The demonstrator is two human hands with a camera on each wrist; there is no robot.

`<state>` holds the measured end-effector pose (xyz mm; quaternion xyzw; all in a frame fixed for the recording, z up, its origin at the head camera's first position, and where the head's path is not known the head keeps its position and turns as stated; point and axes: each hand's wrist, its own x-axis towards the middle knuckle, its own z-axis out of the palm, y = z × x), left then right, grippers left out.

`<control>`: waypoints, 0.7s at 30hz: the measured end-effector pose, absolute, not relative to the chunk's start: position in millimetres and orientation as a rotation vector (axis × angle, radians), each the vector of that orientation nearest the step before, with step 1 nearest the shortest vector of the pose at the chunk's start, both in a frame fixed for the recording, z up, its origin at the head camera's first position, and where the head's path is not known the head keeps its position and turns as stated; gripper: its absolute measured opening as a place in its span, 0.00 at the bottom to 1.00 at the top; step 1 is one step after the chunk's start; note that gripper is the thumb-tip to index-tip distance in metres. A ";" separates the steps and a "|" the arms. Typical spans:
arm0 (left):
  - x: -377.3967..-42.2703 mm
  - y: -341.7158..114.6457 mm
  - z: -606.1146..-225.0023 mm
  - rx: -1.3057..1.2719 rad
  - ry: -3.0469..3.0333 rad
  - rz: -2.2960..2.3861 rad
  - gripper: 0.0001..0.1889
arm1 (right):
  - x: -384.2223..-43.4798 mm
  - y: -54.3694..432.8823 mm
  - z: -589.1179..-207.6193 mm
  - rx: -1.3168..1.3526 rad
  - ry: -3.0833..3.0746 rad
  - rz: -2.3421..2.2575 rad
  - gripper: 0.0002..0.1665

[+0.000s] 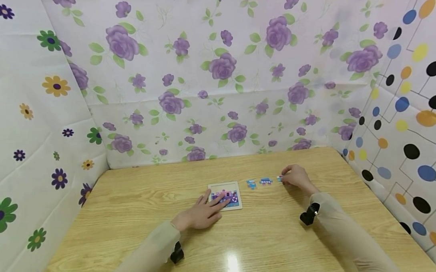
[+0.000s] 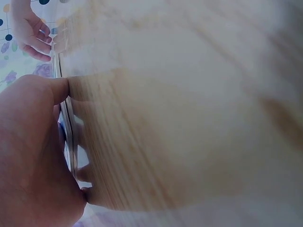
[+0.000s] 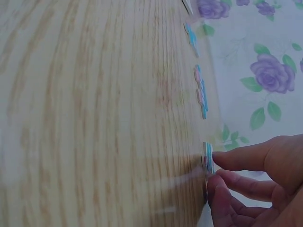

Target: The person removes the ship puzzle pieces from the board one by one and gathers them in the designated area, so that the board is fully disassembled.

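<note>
My left hand (image 1: 205,212) lies with fingers spread across a white-framed jigsaw puzzle board (image 1: 240,203) with a pink, purple and blue picture. The upper part of that frame shows a pale bare base. In the left wrist view the thumb side of the left hand (image 2: 42,142) is at the board's edge. To the right, my right hand (image 1: 295,176) pinches a small striped puzzle piece (image 3: 208,157) between thumb and fingers, close on the tabletop. Between the hands lie a blue puzzle piece (image 1: 251,184) and a blue, white and pink piece (image 1: 265,181).
The wooden table (image 1: 140,194) reaches back to a wall cloth with purple roses (image 1: 222,65). A flowered cloth (image 1: 33,126) hangs on the left and a dotted one (image 1: 412,117) on the right. Each wrist wears a black camera (image 1: 310,214).
</note>
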<state>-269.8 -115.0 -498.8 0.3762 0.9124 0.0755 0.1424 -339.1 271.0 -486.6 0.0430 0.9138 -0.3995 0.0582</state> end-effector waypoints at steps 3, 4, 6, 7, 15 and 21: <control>-269.9 -115.2 -499.2 1.088 2.630 0.218 0.28 | -338.5 269.3 -485.1 0.118 2.797 -1.181 0.16; -270.0 -115.3 -499.1 1.087 2.629 0.219 0.28 | -338.6 268.5 -484.7 0.118 2.810 -1.169 0.15; -270.1 -115.2 -498.4 1.084 2.631 0.218 0.28 | -338.7 266.8 -483.5 0.116 2.824 -1.158 0.16; -270.3 -115.1 -498.0 1.083 2.632 0.219 0.28 | -338.8 265.9 -482.7 0.117 2.828 -1.158 0.16; -270.3 -114.9 -495.7 1.085 2.631 0.213 0.28 | -337.5 255.1 -476.6 0.046 2.814 -1.220 0.19; -269.8 -115.1 -495.7 1.080 2.620 0.233 0.28 | -338.1 245.1 -480.5 -0.069 2.794 -1.292 0.19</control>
